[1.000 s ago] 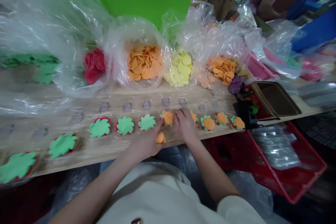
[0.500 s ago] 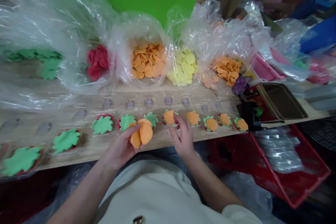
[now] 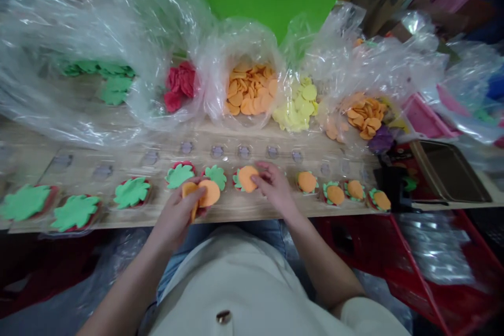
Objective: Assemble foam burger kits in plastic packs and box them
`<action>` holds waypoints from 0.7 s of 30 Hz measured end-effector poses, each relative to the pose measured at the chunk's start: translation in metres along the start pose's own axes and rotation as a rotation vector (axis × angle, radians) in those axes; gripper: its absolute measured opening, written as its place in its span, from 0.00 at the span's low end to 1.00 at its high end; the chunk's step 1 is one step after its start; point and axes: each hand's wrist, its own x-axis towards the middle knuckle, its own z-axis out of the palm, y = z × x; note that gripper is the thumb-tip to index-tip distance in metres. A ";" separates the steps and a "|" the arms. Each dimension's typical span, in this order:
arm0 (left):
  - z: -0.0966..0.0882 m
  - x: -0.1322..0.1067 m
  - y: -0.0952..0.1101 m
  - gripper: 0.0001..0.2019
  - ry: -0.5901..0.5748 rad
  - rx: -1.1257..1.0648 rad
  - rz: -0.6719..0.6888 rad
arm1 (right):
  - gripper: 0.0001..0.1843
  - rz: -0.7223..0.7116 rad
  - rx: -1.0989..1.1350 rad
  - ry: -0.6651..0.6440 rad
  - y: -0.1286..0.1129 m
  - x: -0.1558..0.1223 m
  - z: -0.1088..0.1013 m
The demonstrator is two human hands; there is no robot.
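Observation:
My left hand is closed on a small stack of orange felt discs, held just above the wooden board's front edge. My right hand pinches the edge of one orange disc lying on a green leaf piece in the row. To the left lie green leaf shapes on red bases, without discs. To the right, several leaf pieces carry an orange disc.
Clear plastic bags at the back hold orange discs, yellow discs, red pieces, green leaves and more orange discs. A dark tray lies at the right, a red crate below it. A green backdrop is behind.
The view has swung left. My left hand lifted the orange disc stack off the board and moved left. My right hand shifted from one row position to the disc further left.

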 end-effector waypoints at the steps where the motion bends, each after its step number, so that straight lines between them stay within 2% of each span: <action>1: -0.001 -0.001 -0.001 0.20 -0.067 0.105 -0.003 | 0.20 -0.028 -0.054 -0.051 0.003 0.003 0.004; 3: 0.000 -0.003 -0.006 0.24 -0.173 0.327 0.033 | 0.18 -0.141 -0.237 -0.072 0.009 0.006 0.010; 6: 0.009 -0.003 -0.014 0.28 -0.307 0.627 0.222 | 0.11 -0.333 -0.560 -0.024 0.013 0.005 0.013; 9: 0.019 0.000 -0.019 0.33 -0.400 0.818 0.375 | 0.13 -0.425 -0.713 0.036 0.011 -0.003 0.010; 12: 0.022 0.003 -0.018 0.31 -0.340 0.828 0.405 | 0.16 -0.472 -0.718 0.122 0.011 -0.017 0.008; 14: 0.020 0.004 -0.016 0.30 -0.290 0.785 0.366 | 0.17 -0.490 -0.750 0.143 0.014 -0.028 0.011; 17: 0.015 0.004 -0.019 0.32 -0.335 0.806 0.306 | 0.21 -0.510 -0.842 0.085 0.019 -0.043 0.020; 21: 0.016 0.006 -0.031 0.34 -0.384 0.850 0.340 | 0.26 -0.469 -0.921 0.045 0.021 -0.049 0.030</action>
